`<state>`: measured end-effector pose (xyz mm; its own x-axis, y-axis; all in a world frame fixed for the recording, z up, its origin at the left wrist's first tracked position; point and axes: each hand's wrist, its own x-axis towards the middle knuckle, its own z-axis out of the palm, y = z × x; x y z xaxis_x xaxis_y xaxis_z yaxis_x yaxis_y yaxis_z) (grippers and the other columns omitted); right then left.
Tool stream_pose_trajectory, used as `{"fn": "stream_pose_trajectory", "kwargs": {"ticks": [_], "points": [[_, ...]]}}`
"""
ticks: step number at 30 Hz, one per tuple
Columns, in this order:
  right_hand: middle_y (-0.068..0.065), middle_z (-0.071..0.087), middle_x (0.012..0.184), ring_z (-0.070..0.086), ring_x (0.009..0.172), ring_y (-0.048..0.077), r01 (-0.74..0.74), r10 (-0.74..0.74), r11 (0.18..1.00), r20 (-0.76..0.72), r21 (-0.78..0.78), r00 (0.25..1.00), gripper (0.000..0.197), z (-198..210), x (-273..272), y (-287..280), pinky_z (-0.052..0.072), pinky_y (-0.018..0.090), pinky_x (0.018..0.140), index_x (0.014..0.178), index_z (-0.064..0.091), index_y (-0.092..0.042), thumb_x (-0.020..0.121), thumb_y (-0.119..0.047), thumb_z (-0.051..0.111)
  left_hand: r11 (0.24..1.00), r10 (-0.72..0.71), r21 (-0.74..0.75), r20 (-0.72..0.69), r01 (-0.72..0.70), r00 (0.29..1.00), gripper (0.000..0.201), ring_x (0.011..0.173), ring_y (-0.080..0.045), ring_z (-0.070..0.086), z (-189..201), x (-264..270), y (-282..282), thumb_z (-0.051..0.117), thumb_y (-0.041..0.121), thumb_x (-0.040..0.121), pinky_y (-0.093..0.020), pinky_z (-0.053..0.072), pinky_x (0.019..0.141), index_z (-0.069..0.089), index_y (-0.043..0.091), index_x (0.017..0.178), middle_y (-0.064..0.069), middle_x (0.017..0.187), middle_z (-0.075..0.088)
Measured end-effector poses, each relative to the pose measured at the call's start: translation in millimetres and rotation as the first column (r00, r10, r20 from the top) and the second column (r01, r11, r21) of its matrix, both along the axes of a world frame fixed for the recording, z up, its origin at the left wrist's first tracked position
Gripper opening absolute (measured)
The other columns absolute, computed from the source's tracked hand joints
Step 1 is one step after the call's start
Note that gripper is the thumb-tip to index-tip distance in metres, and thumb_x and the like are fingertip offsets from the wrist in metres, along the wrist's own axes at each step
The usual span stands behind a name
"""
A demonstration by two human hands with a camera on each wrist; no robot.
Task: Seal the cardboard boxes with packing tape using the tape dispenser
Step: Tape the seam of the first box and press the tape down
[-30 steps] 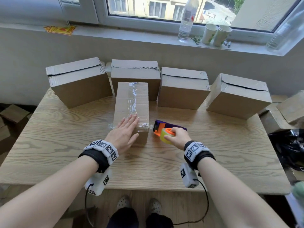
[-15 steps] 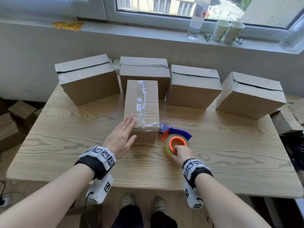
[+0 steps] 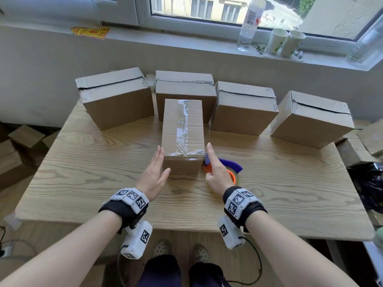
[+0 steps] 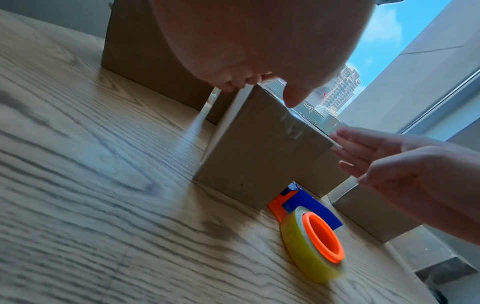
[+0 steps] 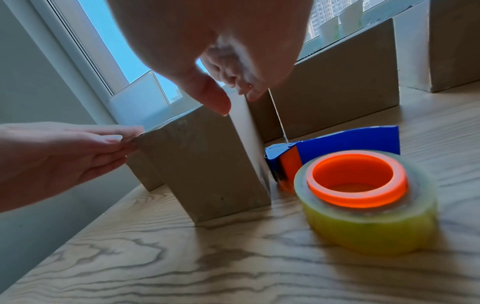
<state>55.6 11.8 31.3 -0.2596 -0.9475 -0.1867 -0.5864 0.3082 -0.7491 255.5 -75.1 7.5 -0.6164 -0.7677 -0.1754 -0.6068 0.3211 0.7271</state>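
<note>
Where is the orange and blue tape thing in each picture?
Head: tape dispenser at centre, mostly behind the right hand.
Left wrist: dispenser lower right.
Right wrist: dispenser at right.
Shared landmark: the taped box beside it.

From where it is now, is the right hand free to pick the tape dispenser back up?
Probably yes. The right hand is open, holding nothing, just above the tape dispenser, which lies loose on the table beside the taped box.
</note>
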Motion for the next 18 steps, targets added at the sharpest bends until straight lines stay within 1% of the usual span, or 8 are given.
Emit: {"fn": "stream_pose_trajectory", "kwargs": {"ticks": [2,5,8,9,11,13,15,18], "points": [[-0.004,0.009,0.159,0.028,0.141,0.017,-0.017,0.016,1.0,0.036,0.024,0.999,0.089,-6,4,2,0.026,0.031,0.115,0.152,0.002,-0.02,0.079,0.017,0.036,0.999,0.032,0.029,-0.022,-0.032,0.999,0.063,0.14,0.0,-0.008,-3,-1,3,0.036,0.021,0.1,-0.012,-0.002,0.109,-0.004,0.013,0.149,0.011,0.152,-0.012],[-0.002,0.003,0.16,0.01,0.145,0.007,-0.019,0.014,0.998,0.089,0.052,0.996,0.091,-16,11,2,0.013,0.014,0.115,0.152,-0.003,-0.018,0.078,0.017,0.037,0.996,0.072,0.047,-0.056,-0.07,0.996,0.064,0.139,0.001,-0.008,-8,-5,7,0.035,0.019,0.1,-0.012,-0.002,0.109,-0.006,0.013,0.149,0.007,0.154,-0.012],[-0.005,-0.004,0.159,0.0,0.141,-0.001,-0.056,0.051,0.997,0.101,0.05,0.994,0.095,-23,14,2,0.004,-0.005,0.101,0.152,-0.006,-0.017,0.077,0.012,0.044,0.995,0.104,0.008,-0.066,-0.104,0.992,0.064,0.137,0.003,-0.007,-9,-11,11,0.036,0.018,0.1,-0.01,-0.002,0.108,-0.005,0.014,0.149,0.009,0.153,-0.011],[-0.005,0.001,0.159,0.002,0.142,-0.001,-0.062,0.059,0.998,0.095,0.028,0.994,0.091,-23,11,1,0.005,-0.002,0.103,0.153,-0.001,-0.016,0.08,0.009,0.047,0.992,0.123,-0.014,-0.075,-0.124,0.99,0.062,0.137,0.003,-0.004,-9,-11,11,0.038,0.019,0.1,-0.01,-0.001,0.107,0.0,0.014,0.149,0.011,0.153,-0.007],[-0.003,0.027,0.153,0.023,0.139,0.002,-0.006,0.009,0.999,0.066,-0.052,0.998,0.069,-22,1,-2,0.015,0.009,0.11,0.15,0.022,-0.014,0.089,-0.001,0.052,0.982,0.164,-0.077,-0.125,-0.175,0.979,0.055,0.14,-0.003,0.012,-11,-9,4,0.043,0.02,0.098,-0.012,0.008,0.11,0.02,0.014,0.148,0.008,0.153,0.014],[-0.005,0.053,0.13,0.046,0.122,0.006,0.089,-0.087,0.986,0.022,-0.14,0.996,0.045,-20,-10,-8,0.03,0.012,0.102,0.139,0.046,-0.014,0.095,-0.014,0.054,0.966,0.191,-0.143,-0.178,-0.217,0.965,0.044,0.131,-0.018,0.041,-14,-4,-7,0.049,0.024,0.096,-0.027,0.03,0.11,0.043,0.017,0.139,-0.003,0.142,0.043],[0.0,0.063,0.109,0.058,0.104,0.012,0.147,-0.152,0.961,-0.005,-0.233,0.988,0.031,-22,-15,-15,0.039,0.017,0.091,0.125,0.062,-0.013,0.094,-0.017,0.057,0.945,0.204,-0.21,-0.214,-0.249,0.955,0.035,0.099,-0.023,0.059,-15,-3,-15,0.057,0.028,0.092,-0.041,0.051,0.088,0.059,0.018,0.125,-0.007,0.115,0.057],[0.001,0.065,0.09,0.06,0.083,0.014,0.157,-0.172,0.945,-0.03,-0.286,0.985,0.025,-25,-19,-23,0.044,0.021,0.079,0.109,0.071,-0.01,0.086,-0.018,0.069,0.921,0.194,-0.289,-0.239,-0.26,0.951,0.027,0.07,-0.02,0.058,-10,-6,-25,0.07,0.025,0.083,-0.04,0.055,0.064,0.07,0.015,0.107,-0.004,0.092,0.055]]}}
